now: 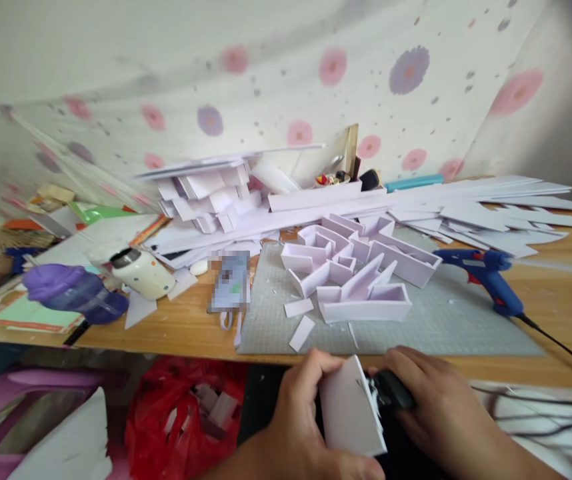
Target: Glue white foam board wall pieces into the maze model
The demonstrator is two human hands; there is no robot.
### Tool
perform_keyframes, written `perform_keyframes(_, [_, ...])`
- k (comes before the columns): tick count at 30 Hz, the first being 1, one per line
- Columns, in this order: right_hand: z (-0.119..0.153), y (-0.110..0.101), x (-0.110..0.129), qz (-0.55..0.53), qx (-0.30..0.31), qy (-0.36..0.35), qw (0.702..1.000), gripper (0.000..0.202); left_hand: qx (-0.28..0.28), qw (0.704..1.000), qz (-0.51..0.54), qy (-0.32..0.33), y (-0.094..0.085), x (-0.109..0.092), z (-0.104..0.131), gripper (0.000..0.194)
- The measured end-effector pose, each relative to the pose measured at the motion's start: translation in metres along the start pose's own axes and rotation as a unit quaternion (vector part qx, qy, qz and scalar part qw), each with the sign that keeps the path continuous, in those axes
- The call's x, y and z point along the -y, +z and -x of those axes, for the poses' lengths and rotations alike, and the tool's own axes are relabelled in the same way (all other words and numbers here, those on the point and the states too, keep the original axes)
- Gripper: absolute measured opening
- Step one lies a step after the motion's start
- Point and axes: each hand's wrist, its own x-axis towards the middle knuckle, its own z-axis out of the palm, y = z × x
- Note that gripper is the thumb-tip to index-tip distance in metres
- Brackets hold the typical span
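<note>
I have the white panel (349,413) standing tilted just in front of the bench (161,327), gripped between the thumb and fingers of my left hand (299,400). My right hand (433,393) is wrapped around a black-handled tool (395,390) at the panel's ragged edge. Beyond, I see white board assemblies (363,311) on a grey cutting mat (456,323), with a blue glue gun (493,281) at its right.

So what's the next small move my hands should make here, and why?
Probably run the black tool along the ragged side of the white piece: loose shreds hang there, the left hand grips the piece, and the right hand holds the tool at that edge.
</note>
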Motion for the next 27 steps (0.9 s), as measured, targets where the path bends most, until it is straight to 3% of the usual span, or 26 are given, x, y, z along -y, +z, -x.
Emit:
perform_keyframes(4, [-0.002,-0.004,0.003,0.0,0.039,0.033,0.999,0.011,0.0,1.0,0.023,0.007,0.002,-0.012,0.002,0.066])
perform_keyframes(19, [-0.005,-0.008,0.007,0.028,0.077,0.076,0.994,0.012,0.023,0.998,0.063,0.003,0.001,-0.006,0.005,0.063])
perform_keyframes(24, [-0.006,-0.005,-0.002,0.049,0.132,0.148,0.979,0.006,0.036,0.997,-0.03,0.065,-0.002,-0.005,0.008,0.068])
perform_keyframes(27, [-0.007,-0.005,-0.008,-0.028,0.138,0.21,0.968,0.009,0.004,0.985,-0.153,0.086,-0.005,-0.007,0.006,0.064])
